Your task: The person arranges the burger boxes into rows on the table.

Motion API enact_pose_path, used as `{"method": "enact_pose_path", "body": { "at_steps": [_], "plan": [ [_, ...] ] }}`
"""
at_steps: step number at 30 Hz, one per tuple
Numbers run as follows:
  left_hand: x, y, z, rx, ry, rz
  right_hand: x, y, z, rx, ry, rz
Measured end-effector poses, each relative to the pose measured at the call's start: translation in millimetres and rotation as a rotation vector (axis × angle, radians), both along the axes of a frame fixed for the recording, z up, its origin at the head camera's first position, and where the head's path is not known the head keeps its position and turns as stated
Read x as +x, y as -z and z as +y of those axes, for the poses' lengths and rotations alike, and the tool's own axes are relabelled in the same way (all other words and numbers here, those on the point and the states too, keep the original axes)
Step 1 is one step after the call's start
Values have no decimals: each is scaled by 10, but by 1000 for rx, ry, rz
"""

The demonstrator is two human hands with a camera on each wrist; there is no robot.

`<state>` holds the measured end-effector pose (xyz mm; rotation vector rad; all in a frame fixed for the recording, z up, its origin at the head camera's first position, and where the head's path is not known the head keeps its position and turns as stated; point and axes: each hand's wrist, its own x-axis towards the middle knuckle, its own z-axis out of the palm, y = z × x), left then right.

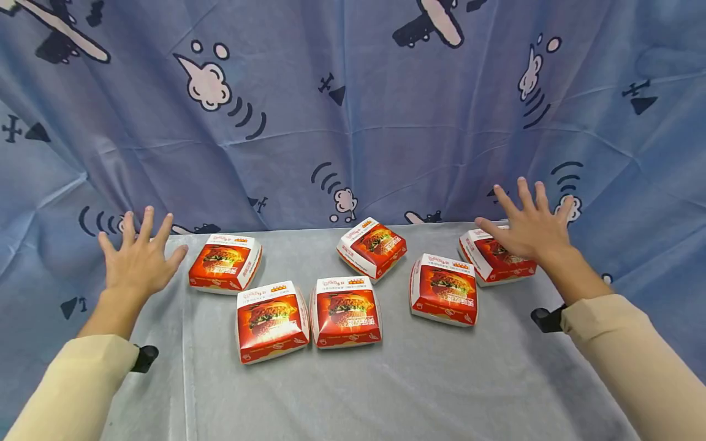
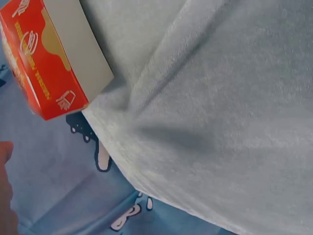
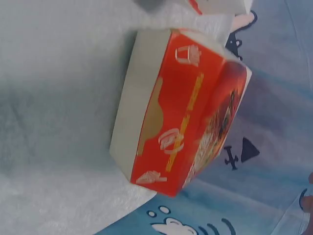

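Note:
My left hand (image 1: 138,260) is spread with straight fingers at the table's left side, beside a red and white burger box (image 1: 225,263). My right hand (image 1: 534,226), fingers also spread, overlaps the far-right burger box (image 1: 499,260) in the head view and partly hides it. Neither hand holds anything. Between them lie further boxes of the same kind: two side by side in front, a left one (image 1: 273,321) and a right one (image 1: 346,312), a turned one (image 1: 372,248) at the back, and one (image 1: 444,289) right of centre. All are closed, burger picture upward.
A grey cloth covers the table (image 1: 342,392), its back edge just behind the boxes. Behind it hangs a blue curtain (image 1: 287,79) printed with planes and clouds. A dark strap end (image 1: 144,359) sticks out at the left cuff, another dark piece (image 1: 548,320) at the right.

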<state>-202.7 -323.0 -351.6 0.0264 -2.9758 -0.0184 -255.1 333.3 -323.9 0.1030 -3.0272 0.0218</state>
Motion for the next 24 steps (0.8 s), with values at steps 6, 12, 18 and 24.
{"method": "enact_pose_path", "body": {
  "at_steps": [6,12,18,24],
  "plan": [
    [-13,11,79,-21,15,3,3,29,-181,3,-35,11],
    [-31,49,137,-23,28,-11,28,24,-351,18,-75,31],
    [-24,121,157,64,55,-54,39,14,-524,9,-114,0],
    [-30,165,163,162,95,-157,70,-7,-718,-8,-158,-63]
  ]
}}
